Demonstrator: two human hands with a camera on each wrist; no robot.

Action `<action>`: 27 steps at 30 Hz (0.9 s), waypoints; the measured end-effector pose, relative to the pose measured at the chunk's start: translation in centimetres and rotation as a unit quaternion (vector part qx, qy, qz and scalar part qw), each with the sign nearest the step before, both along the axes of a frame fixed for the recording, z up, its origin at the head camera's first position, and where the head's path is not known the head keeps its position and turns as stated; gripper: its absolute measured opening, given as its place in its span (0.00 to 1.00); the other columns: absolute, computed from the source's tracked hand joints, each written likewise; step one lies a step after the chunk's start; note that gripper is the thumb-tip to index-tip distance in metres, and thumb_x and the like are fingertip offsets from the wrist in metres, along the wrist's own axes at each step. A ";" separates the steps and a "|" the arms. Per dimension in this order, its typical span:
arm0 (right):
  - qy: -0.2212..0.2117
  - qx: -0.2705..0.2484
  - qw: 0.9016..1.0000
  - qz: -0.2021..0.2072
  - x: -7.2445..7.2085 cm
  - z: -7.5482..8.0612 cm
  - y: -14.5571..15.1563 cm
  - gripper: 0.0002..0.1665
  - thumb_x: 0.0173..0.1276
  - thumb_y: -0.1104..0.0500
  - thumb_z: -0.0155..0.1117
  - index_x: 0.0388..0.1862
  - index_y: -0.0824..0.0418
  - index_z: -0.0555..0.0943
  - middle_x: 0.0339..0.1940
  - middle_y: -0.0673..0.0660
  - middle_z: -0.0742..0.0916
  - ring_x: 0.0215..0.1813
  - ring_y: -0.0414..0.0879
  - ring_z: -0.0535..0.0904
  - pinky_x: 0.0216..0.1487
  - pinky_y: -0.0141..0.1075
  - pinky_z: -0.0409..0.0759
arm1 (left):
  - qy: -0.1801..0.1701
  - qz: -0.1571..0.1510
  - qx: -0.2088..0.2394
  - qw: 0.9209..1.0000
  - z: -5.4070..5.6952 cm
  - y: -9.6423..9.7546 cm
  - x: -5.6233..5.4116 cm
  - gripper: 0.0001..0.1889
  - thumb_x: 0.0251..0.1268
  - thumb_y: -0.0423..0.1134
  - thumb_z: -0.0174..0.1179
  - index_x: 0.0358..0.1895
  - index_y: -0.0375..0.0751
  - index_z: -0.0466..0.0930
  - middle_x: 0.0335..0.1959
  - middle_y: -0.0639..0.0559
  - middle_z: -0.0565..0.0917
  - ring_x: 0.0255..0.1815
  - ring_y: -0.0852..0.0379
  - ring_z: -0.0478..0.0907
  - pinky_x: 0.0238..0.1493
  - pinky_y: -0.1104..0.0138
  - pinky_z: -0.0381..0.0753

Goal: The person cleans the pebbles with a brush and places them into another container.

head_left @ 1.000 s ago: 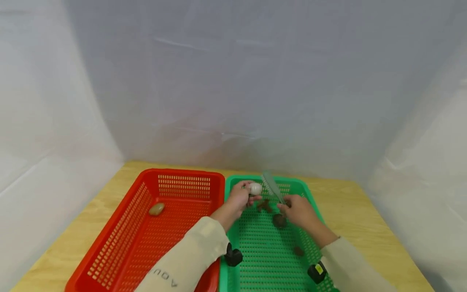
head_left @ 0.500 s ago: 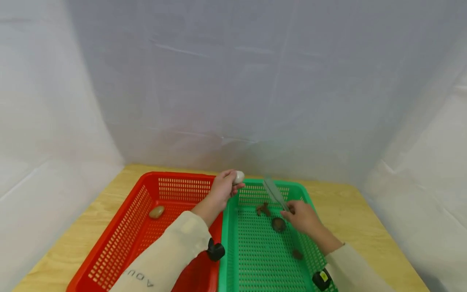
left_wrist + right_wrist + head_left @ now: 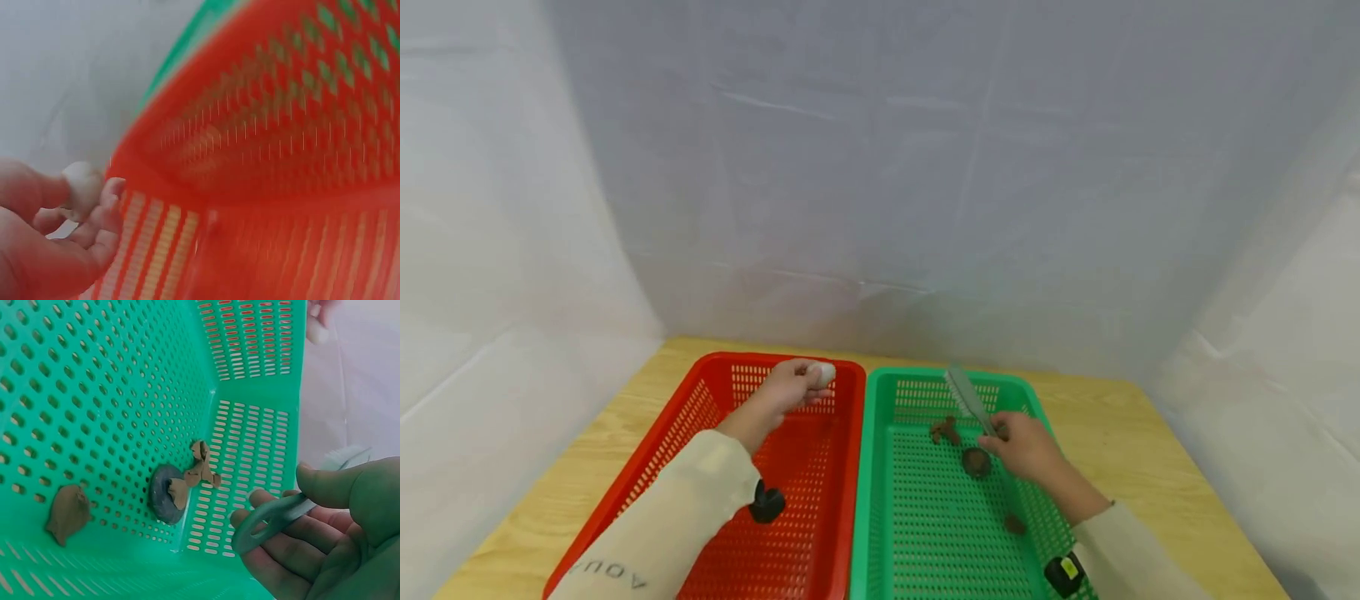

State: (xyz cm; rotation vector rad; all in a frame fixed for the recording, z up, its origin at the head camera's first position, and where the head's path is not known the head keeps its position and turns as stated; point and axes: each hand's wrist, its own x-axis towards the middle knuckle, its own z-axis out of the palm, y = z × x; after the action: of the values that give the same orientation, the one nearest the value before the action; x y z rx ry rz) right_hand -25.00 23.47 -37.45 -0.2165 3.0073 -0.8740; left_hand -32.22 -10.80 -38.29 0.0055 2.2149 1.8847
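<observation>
In the head view my left hand pinches a small, rounded white stone above the back of the red basket. The left wrist view shows the stone between thumb and fingers. My right hand grips a grey-green brush by its handle over the green basket, bristles facing up and left. Below the brush lie a dark round disc with brown clay on it, a branched clay-coated piece and a brown lump.
Both plastic baskets stand side by side on a wooden table, their rims close together. White sheeting hangs behind and along both sides. My left sleeve covers part of the red basket.
My left hand has carried the white stone left, from over the green basket to over the red one. A tan stone in the red basket is now hidden behind my left arm. The right hand barely moved.
</observation>
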 end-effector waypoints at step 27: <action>-0.039 -0.025 0.998 0.034 -0.2 0.5 -0.3 0.13 0.64 0.61 0.68 0.41 0.70 0.81 0.32 0.59 0.87 0.26 0.44 0.79 0.24 0.36 0.77 | 0.043 -0.106 -0.465 0.878 -3.1 -7.0 1.0 0.14 0.72 0.32 0.53 0.55 0.27 0.75 0.38 0.42 0.80 0.26 0.54 0.76 0.40 0.57 0.77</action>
State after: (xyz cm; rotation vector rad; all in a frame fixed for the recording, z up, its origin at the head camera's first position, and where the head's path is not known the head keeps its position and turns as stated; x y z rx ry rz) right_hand -25.21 23.15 -36.94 -0.2767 2.8919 -0.9284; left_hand -31.24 -17.76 -41.39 0.1607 2.7991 0.5809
